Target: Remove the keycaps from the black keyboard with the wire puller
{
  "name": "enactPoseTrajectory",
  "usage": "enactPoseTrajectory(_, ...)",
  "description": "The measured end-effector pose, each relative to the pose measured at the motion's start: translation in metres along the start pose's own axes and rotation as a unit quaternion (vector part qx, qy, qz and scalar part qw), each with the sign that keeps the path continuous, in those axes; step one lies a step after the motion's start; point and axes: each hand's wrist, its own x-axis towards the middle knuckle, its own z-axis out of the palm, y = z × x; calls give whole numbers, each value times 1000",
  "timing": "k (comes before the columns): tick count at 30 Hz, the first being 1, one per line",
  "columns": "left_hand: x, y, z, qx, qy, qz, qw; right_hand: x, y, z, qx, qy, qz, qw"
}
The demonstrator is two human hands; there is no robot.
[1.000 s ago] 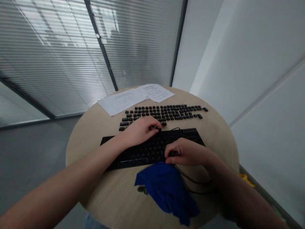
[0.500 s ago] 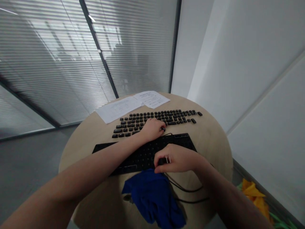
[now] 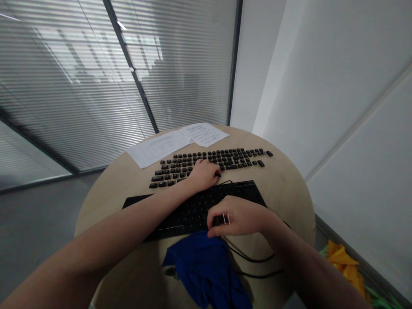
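Note:
My left hand (image 3: pixel 205 175) reaches across the keyboard base to the near edge of the loose keycaps. Its fingers are closed on a small black keycap (image 3: pixel 218 174). Below the keycaps lies the black keyboard base (image 3: pixel 196 210), its key field bare of caps. Over its right half, my right hand (image 3: pixel 238 216) is curled round a keycap puller (image 3: pixel 226 219); two thin pale wires show, and most of the tool is hidden by the fingers. Just below that hand, a crumpled blue cloth (image 3: pixel 206 268) touches the keyboard's front edge. Rows of loose black keycaps (image 3: pixel 230 162) stand behind the left hand.
Two printed paper sheets (image 3: pixel 157 148) lie at the back of the round wooden table (image 3: pixel 283 180). A black cable (image 3: pixel 249 259) loops beside the cloth. Blinds-covered glass (image 3: pixel 193 86) and a white wall (image 3: pixel 347 107) stand behind. Yellow cloth (image 3: pixel 343 257) lies low at the right.
The view has shifted slightly. Both hands stay in nearly the same places with the same grips; the right hand has turned a little.

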Motion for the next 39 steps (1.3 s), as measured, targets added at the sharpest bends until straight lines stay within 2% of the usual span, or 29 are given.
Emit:
enactPoseTrajectory(3,-1,-2,-2,-2,3,5,1000,0,1,0,4,0,-1,1000)
enactPoseTrajectory(6,-5,-5,-11,-5,32,12,999,0,2,0,10,0,-5,1000)
enactPoseTrajectory(9,-17,-9,-31,-13,78,8,997,0,2,0,12,-1,1,1000)
enactPoseTrajectory(12,-39,-11,-55,-52,99,6,994,0,0,0,6,0,15,1000)
enactPoseTrajectory(14,-57,-9,-66,-79,58,-18,995,0,-3,1,-9,2,23,1000)
enactPoseTrajectory(16,-74,-5,-70,-105,-36,-27,993,0,-5,2,-25,2,27,999)
enactPoseTrajectory(19,-93,1,-66,-161,-145,37,976,-1,-4,4,-33,11,28,999)
enactPoseTrajectory(21,-99,2,-59,-204,-173,88,960,-2,-1,6,-24,21,31,999)
enactPoseTrajectory(25,-100,1,-47,-230,-170,125,950,-4,2,10,4,37,48,998)
enactPoseTrajectory(31,-101,5,-42,-191,-156,117,962,-5,1,18,-31,82,53,995)
enactPoseTrajectory(39,-99,8,-41,-181,-166,108,963,-4,7,30,-85,190,-1,978)
